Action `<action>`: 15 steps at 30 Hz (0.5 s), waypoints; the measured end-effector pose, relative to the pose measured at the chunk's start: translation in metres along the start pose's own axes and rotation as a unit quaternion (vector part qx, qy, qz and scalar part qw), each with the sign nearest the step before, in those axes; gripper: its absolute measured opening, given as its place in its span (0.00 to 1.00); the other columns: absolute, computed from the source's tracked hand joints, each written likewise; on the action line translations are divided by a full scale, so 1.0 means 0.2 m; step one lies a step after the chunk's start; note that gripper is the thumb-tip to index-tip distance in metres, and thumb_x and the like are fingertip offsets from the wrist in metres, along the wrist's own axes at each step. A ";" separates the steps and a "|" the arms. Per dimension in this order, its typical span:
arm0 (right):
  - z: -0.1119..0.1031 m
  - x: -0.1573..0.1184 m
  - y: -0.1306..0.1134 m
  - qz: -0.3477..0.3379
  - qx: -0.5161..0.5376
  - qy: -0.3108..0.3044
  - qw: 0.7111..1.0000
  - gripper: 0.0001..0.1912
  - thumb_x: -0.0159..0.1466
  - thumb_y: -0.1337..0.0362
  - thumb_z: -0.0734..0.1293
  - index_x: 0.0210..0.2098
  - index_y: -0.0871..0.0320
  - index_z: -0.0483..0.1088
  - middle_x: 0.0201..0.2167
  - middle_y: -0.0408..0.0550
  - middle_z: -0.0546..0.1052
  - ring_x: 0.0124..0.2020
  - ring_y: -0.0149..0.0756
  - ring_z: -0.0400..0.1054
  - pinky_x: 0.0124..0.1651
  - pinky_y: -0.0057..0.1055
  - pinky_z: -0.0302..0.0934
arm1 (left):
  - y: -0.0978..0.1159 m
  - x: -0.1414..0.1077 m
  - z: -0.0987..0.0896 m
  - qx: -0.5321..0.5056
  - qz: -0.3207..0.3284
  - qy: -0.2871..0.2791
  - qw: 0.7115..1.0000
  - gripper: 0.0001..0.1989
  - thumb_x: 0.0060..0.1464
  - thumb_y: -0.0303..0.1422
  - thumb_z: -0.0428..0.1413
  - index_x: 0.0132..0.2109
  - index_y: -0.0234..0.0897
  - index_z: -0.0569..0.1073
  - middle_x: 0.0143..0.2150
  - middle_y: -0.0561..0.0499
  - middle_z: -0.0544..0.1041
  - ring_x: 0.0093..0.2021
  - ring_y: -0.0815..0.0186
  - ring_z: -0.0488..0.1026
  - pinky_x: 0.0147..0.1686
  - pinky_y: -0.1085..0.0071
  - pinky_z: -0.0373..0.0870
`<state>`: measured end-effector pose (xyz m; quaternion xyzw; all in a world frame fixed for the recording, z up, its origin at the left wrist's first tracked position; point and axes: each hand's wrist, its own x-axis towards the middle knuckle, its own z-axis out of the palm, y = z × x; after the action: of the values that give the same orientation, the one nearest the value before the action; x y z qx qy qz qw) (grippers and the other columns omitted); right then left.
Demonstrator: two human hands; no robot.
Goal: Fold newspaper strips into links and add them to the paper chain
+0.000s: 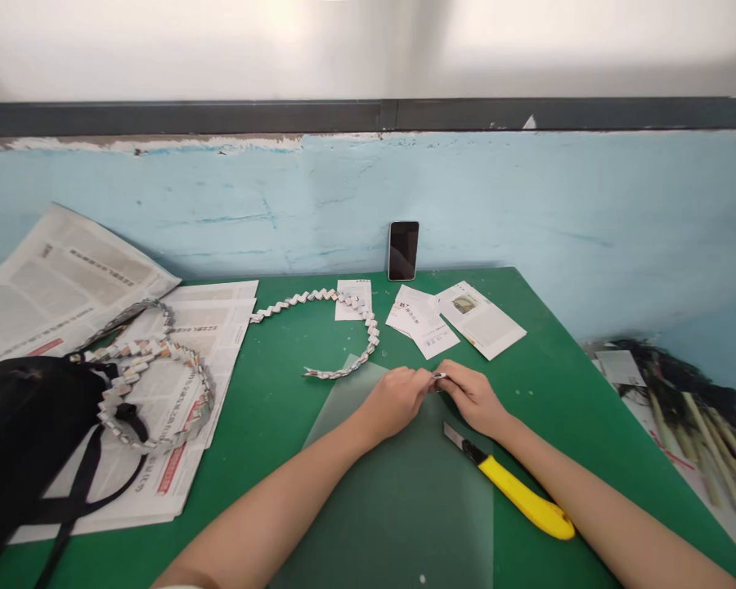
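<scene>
My left hand [398,399] and my right hand [471,397] meet above a translucent sheet [392,499] on the green table. Both are closed, pinching a small folded paper strip [439,376] between their fingertips; most of it is hidden by the fingers. Just below my right hand lies a knife with a yellow handle [521,495], its blade pointing up and left. Beyond my left hand a zigzag chain of folded paper [374,334] curves across the table. Loose printed paper pieces [426,323] and a printed leaflet [482,321] lie past my hands.
A phone [403,251] leans upright against the blue wall. On the left, newspapers [221,327] carry more coiled paper chain [202,401] and a black bag [30,442] with straps. The table's right edge slopes down; beyond it lies a bundle of plant stalks [705,442].
</scene>
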<state>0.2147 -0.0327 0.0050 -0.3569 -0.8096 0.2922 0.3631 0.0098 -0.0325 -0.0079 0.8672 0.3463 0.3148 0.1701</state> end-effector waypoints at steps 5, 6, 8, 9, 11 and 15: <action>0.00 -0.01 0.03 0.000 -0.035 -0.020 0.999 0.14 0.75 0.67 0.58 0.34 0.55 0.68 0.30 0.46 0.72 0.33 0.37 0.67 0.38 0.33 0.60 | -0.02 -0.01 0.02 0.057 0.020 0.020 0.998 0.14 0.72 0.30 0.41 0.38 0.38 0.67 0.29 0.52 0.71 0.31 0.65 0.68 0.34 0.70 0.63; 0.00 -0.01 0.03 -0.002 -0.039 -0.021 0.999 0.14 0.75 0.67 0.58 0.34 0.55 0.68 0.30 0.46 0.72 0.33 0.37 0.67 0.38 0.34 0.60 | -0.02 -0.01 0.02 0.062 0.021 0.022 0.998 0.14 0.72 0.30 0.41 0.38 0.37 0.67 0.29 0.52 0.71 0.31 0.65 0.68 0.34 0.70 0.63; 0.00 -0.01 0.04 -0.007 -0.040 -0.013 0.999 0.13 0.74 0.67 0.58 0.34 0.55 0.69 0.31 0.47 0.72 0.34 0.38 0.67 0.39 0.34 0.61 | -0.01 -0.01 0.01 0.068 0.026 0.022 0.997 0.14 0.72 0.30 0.41 0.38 0.37 0.67 0.29 0.52 0.71 0.31 0.65 0.68 0.34 0.70 0.63; 0.00 -0.01 0.04 -0.011 -0.040 -0.007 0.999 0.13 0.74 0.68 0.58 0.35 0.55 0.69 0.31 0.47 0.73 0.35 0.38 0.67 0.40 0.35 0.61 | -0.01 0.00 0.01 0.068 0.029 0.021 0.997 0.14 0.72 0.30 0.40 0.38 0.37 0.67 0.30 0.52 0.72 0.31 0.65 0.68 0.34 0.70 0.63; 0.00 -0.01 0.04 -0.020 -0.037 0.007 0.999 0.12 0.74 0.69 0.58 0.37 0.55 0.70 0.32 0.48 0.74 0.36 0.39 0.68 0.41 0.35 0.62 | -0.01 0.00 0.01 0.066 0.034 0.019 0.997 0.15 0.73 0.30 0.40 0.39 0.37 0.67 0.30 0.52 0.72 0.30 0.65 0.68 0.34 0.70 0.63; 0.01 -0.01 0.04 -0.026 -0.020 0.019 0.999 0.11 0.74 0.70 0.58 0.40 0.55 0.71 0.33 0.48 0.74 0.36 0.39 0.69 0.40 0.35 0.63 | -0.01 0.00 0.01 0.055 0.041 0.015 0.998 0.15 0.73 0.31 0.39 0.39 0.37 0.67 0.30 0.52 0.72 0.30 0.66 0.67 0.33 0.70 0.62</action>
<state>0.2175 -0.0308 -0.0022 -0.3483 -0.8173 0.2589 0.3790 0.0104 -0.0315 -0.0091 0.8839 0.3296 0.3150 0.1037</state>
